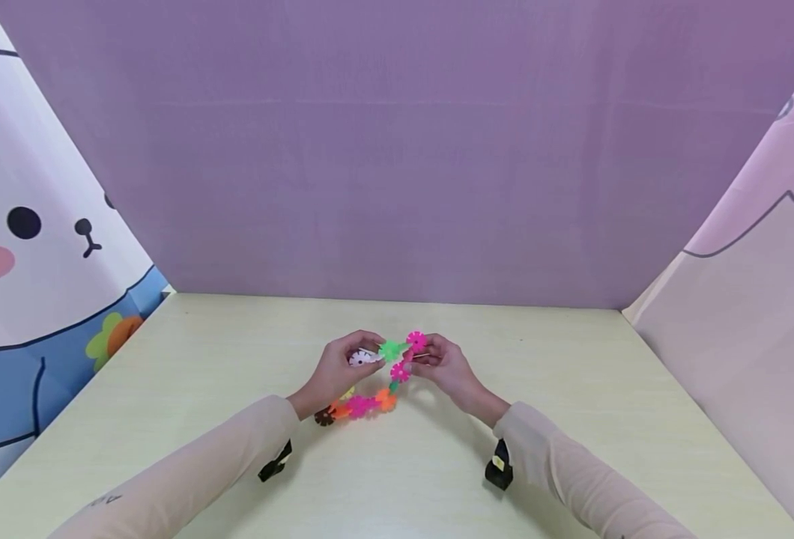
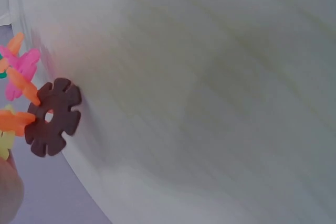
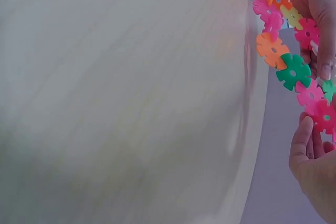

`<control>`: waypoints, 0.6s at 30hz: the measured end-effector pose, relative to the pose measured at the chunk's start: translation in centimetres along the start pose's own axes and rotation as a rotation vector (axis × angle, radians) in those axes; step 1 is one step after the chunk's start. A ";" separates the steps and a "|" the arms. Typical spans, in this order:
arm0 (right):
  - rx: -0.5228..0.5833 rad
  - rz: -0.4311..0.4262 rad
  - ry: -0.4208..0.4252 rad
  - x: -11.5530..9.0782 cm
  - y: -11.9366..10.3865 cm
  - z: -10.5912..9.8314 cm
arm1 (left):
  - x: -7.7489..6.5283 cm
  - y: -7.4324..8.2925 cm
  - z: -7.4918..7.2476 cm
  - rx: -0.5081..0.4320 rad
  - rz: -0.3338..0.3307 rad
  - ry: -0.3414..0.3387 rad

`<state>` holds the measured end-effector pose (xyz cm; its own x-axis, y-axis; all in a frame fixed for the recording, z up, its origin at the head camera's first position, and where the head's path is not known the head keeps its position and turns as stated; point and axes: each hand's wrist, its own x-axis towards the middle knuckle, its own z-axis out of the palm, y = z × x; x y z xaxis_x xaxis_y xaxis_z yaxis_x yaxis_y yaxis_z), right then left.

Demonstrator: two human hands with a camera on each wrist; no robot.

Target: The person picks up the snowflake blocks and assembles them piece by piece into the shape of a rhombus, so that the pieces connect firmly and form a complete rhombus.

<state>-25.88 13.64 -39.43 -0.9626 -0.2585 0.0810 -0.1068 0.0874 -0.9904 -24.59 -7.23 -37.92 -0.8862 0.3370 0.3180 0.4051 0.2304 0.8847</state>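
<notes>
Slotted plastic flower-shaped discs are linked into a loop between both hands. In the head view my left hand [image 1: 326, 374] pinches the loop near a white disc [image 1: 359, 358] and a light green disc [image 1: 392, 350]. Opposite it, my right hand [image 1: 456, 378] grips bright pink discs [image 1: 416, 341] between thumb and fingers. Below the hands the loop sags through orange [image 1: 386, 399] and magenta discs [image 1: 359, 406] to a brown disc [image 1: 325, 416]. That brown disc [image 2: 62, 116] shows large in the left wrist view. A dark green disc [image 3: 295, 72] appears in the right wrist view.
A pale wood-grain table [image 1: 397, 486] lies under the hands. Purple cloth [image 1: 397, 150] hangs behind it, with cartoon-printed cloth [image 1: 33, 299] at the left and pink-and-pale cloth [image 1: 754, 299] at the right. Black wrist devices [image 1: 499, 466] sit beneath the sleeves.
</notes>
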 end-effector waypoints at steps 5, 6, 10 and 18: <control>0.003 -0.027 0.014 -0.1 0.0 0.0 | 0.0 0.0 0.1 -0.002 -0.006 -0.009; -0.003 -0.034 0.013 -0.1 0.0 0.0 | 0.0 0.0 0.1 -0.001 -0.007 -0.009; -0.016 -0.064 -0.001 0.0 0.0 -0.1 | 0.0 0.1 0.1 0.006 -0.007 -0.004; -0.058 -0.158 -0.033 0.2 0.3 -0.1 | 0.1 0.0 0.1 0.011 -0.010 0.010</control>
<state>-26.13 13.75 -39.67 -0.9242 -0.3044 0.2307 -0.2714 0.0983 -0.9574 -24.63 -7.11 -37.94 -0.8925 0.3255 0.3124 0.3983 0.2435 0.8843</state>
